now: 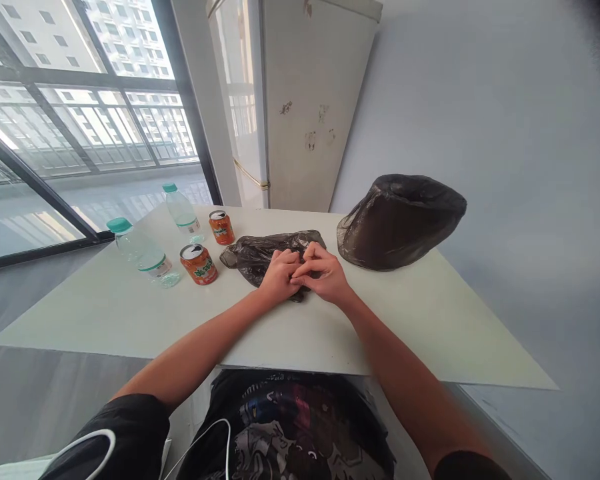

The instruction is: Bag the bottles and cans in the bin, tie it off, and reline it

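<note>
A crumpled black plastic bag [260,250] lies on the table in front of me. My left hand [281,277] is closed on its near side, fingers curled into the thin plastic. Close against it, my right hand [325,273] pinches at the same part of the bag, thumb and forefinger together beside the left fingers. What exactly sits between the fingertips is partly hidden by the hands. Both wrists are near the table surface.
To the left stand two orange soda cans [199,265] and two clear plastic bottles [143,253] with green caps. A bin lined with a black bag [403,223] is at the right on the white table [410,327]. Behind are a fridge [310,100] and a wall.
</note>
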Demonstrator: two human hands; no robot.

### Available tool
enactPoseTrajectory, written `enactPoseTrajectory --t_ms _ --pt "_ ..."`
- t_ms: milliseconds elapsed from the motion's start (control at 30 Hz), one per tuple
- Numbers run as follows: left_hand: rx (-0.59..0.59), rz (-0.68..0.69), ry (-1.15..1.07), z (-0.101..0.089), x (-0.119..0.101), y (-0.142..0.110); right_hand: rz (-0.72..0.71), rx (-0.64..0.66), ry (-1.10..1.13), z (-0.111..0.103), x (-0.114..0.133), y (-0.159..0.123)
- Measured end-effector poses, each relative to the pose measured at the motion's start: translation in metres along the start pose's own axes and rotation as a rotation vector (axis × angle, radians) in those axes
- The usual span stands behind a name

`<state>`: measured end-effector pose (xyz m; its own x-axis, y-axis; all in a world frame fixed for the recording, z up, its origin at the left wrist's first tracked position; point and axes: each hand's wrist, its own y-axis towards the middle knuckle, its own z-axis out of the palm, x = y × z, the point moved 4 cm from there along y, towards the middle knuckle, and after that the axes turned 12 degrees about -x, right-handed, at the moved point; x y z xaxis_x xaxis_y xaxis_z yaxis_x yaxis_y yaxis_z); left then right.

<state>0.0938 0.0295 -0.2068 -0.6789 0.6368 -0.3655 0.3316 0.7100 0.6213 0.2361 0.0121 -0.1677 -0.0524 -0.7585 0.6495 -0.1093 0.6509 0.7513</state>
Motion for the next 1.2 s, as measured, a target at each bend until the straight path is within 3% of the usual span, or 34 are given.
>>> enactPoseTrajectory --t_ms 233,400,500,600,733,800,1000,1067,1200 --pt "-0.152 -0.092 -0.047 -0.009 0.002 0.005 0.062 -0.169 0.136 -0.019 -0.012 0.004" --pt "-0.107 -0.117 -0.038 -0.006 0.005 0.003 0.067 0.096 -0.122 0.000 -0.017 0.000" --pt "-0.065 -0.112 0.004 -0.003 0.006 0.003 0.006 0.113 -0.132 0.006 -0.012 -0.003" --pt "-0.043 -0.156 0.072 -0.002 0.011 0.004 -0.005 0.006 -0.067 -0.004 -0.004 -0.002" --pt "0.016 -0.300 0.145 -0.001 0.021 0.006 0.031 -0.297 0.115 -0.029 0.005 0.004" --pt "0.020 -0.337 0.151 -0.003 0.023 0.006 0.073 -0.377 0.151 -0.033 0.005 0.007" --pt "-0.036 -0.294 0.123 -0.011 0.019 0.009 0.233 -0.007 0.056 -0.005 -0.009 0.005" --pt "-0.023 -0.306 0.143 -0.011 0.022 0.010 0.273 -0.062 0.076 -0.008 -0.012 0.004" --pt "-0.022 -0.409 0.226 -0.010 0.036 0.009 0.248 -0.318 0.134 -0.033 -0.002 0.007"
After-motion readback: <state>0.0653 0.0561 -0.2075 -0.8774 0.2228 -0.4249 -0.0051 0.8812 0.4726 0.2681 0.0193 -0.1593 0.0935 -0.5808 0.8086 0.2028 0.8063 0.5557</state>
